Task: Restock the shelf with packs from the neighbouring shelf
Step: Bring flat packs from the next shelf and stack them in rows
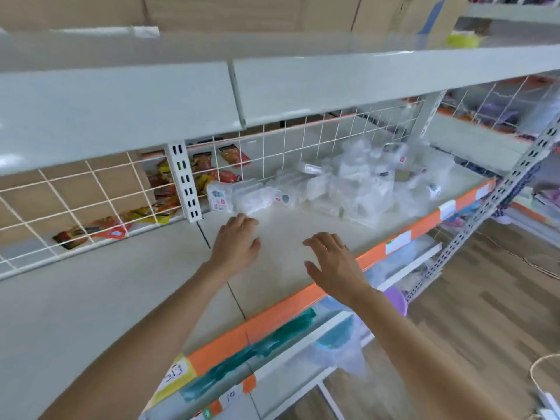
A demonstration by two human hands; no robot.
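Left hand: the left hand reaches out over the shelf, palm down, fingers loosely extended, holding nothing; its fingertips lie just short of the nearest pack.
Right hand: the right hand is stretched over the near part of the same shelf, to the right of the other, fingers spread and relaxed, gripping nothing.
Packs: a heap of clear plastic packs lies on the far right part of the shelf, against the wire grid; one pack with a printed label sits at the left end of the heap, just beside the upright post.
Shelf: pale surface with an orange front strip carrying white price tags; the near left stretch of the surface is bare.
Wire grid: a white mesh back panel runs along the far side of the shelf.
Behind the grid: red and yellow snack packets lie on the other side, far left.
Upper shelf: a grey board hangs over the scene.
Below: blurred teal and clear bagged goods on the lower shelf.
Floor: wood-pattern flooring on the right.
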